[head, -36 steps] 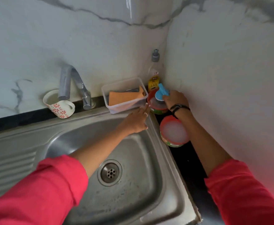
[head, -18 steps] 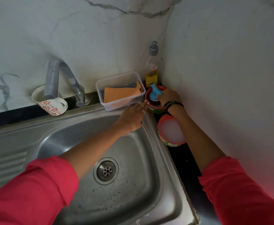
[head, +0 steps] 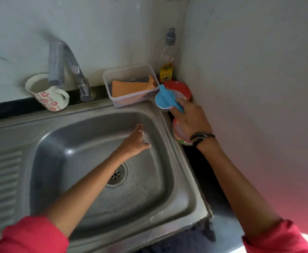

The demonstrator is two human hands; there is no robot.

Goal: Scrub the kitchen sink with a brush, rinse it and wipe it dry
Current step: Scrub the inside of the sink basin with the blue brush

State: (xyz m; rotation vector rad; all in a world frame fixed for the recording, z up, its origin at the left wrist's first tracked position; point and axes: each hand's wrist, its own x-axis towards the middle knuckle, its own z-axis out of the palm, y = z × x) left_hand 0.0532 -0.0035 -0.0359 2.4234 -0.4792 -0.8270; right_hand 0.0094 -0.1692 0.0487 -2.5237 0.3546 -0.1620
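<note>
The steel sink (head: 186,179) fills the middle of the view, its drain (head: 117,174) near the basin's centre. My right hand (head: 189,119) grips the handle of a round blue brush (head: 163,98), lifted off the red soap tub (head: 180,89) in the corner and hanging over the sink's far right corner. My left hand (head: 135,143) hovers open inside the basin near the right wall, fingers together and pointing at the back. The tap (head: 65,68) stands at the back left.
A clear tub (head: 131,83) with an orange cloth sits behind the sink. A detergent bottle (head: 168,57) stands in the corner. A second round tub (head: 179,136) lies under my right wrist. A floral mug (head: 47,94) sits by the tap. The wall runs close on the right.
My right hand has lifted the blue brush out of the red tub and drawn it toward the sink. My left hand left the sink's back rim and dropped into the basin.
</note>
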